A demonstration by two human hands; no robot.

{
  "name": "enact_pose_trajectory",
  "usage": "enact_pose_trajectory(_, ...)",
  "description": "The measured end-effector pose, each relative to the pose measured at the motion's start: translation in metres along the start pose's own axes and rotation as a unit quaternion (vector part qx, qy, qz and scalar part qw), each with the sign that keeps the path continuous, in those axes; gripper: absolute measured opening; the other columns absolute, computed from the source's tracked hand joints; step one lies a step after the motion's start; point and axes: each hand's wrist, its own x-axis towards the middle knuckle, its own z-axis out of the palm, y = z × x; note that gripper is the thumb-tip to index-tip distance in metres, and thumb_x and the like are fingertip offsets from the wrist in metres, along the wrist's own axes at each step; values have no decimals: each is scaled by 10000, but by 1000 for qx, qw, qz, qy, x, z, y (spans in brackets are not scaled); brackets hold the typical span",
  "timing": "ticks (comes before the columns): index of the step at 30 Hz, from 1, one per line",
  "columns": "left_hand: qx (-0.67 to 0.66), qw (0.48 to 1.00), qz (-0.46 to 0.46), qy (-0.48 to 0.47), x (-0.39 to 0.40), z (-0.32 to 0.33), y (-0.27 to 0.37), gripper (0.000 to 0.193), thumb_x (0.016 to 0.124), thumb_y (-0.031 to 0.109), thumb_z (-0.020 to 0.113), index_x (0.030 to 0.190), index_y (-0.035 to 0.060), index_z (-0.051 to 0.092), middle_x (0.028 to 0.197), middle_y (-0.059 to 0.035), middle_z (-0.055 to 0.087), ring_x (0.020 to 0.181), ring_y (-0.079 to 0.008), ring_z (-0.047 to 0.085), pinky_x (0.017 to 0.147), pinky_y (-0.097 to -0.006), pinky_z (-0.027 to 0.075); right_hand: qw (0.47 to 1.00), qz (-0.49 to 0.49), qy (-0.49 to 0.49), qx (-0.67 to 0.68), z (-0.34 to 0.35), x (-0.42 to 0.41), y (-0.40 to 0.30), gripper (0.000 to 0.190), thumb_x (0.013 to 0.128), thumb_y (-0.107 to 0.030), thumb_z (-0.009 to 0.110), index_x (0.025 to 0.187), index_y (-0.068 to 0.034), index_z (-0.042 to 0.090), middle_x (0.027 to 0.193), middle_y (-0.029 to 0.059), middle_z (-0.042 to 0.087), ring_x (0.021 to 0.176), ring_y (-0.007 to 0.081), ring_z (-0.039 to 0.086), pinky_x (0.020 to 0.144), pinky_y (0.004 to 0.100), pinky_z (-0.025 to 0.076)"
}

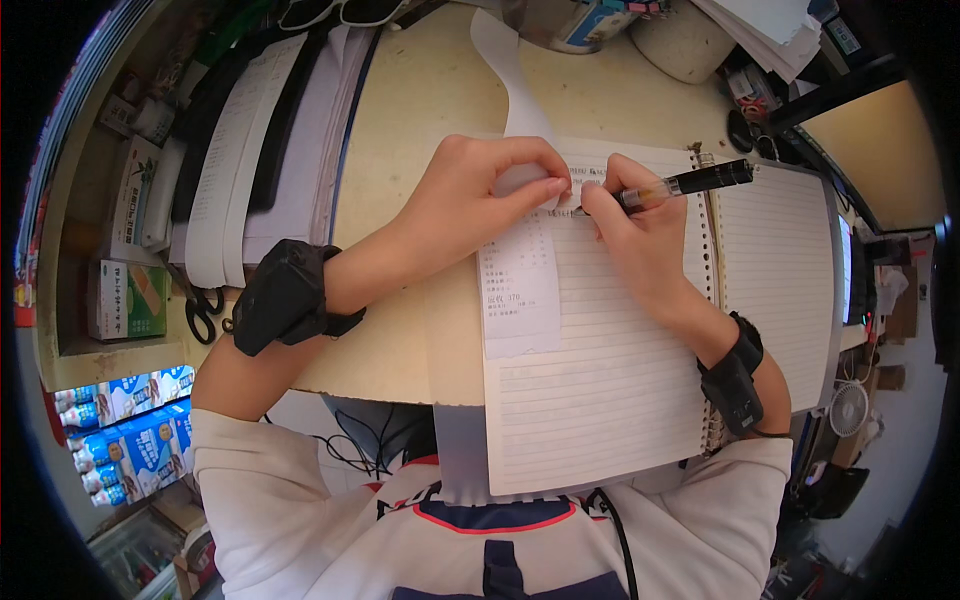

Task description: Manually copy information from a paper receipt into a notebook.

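A spiral-bound notebook with lined pages (600,390) lies open before me, reaching over the table's near edge. Along the left side of its left page rests a long printed paper receipt (521,322), whose far end curls up and away. My left hand (487,184) has thumb and fingertips together at the receipt's right edge, holding it against the page. A black pen with a clear barrel (709,178) is gripped in my right hand (637,217). Its tip touches the page at a line of handwriting just right of my left fingertips.
At left, more receipt strips (236,157) lie on a paper stack beside black-handled scissors (201,315) and small boxes (133,300). A rounded pale container (682,41) stands at the back. Loose papers (776,30) and a monitor (874,135) are at right.
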Motion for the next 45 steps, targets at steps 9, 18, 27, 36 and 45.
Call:
enact_pose_trajectory(9,7,1000,-3,-5,0,-1,2,144,872,118,611,926,-8,656,846,-90,698,795,-147,667,726,-250,495,1000,-1,7,-18,0,0,1,286,773,-15,573,621,-18,330,543,-26,293,542,27,278,446,256,213)
enact_pose_trajectory(18,0,1000,1,-2,0,0,2,140,873,111,608,931,-8,656,847,-94,700,794,-144,669,721,-249,500,1000,13,7,2,-1,0,0,282,773,-16,571,626,-19,330,549,-33,293,543,27,276,447,255,212)
enact_pose_trajectory(27,1,1000,2,-4,0,-1,1,139,872,108,606,927,-9,655,849,-93,701,799,-148,671,730,-251,499,1000,3,10,-6,-1,0,-1,272,774,-10,569,635,-22,336,556,-36,293,548,21,278,447,249,219)
enact_pose_trajectory(36,4,1000,6,-4,0,-1,0,138,866,107,607,926,-6,657,846,-93,699,804,-151,669,734,-254,496,1000,4,5,5,-1,-1,0,279,778,-12,568,632,-21,331,553,-36,290,542,21,274,445,254,215)
enact_pose_trajectory(45,1,1000,-1,-4,0,-1,2,144,868,112,608,933,-6,658,847,-92,699,791,-152,668,721,-253,499,1000,14,7,9,-1,-1,-2,284,778,-13,565,628,-22,324,541,-40,294,542,22,280,445,252,217)
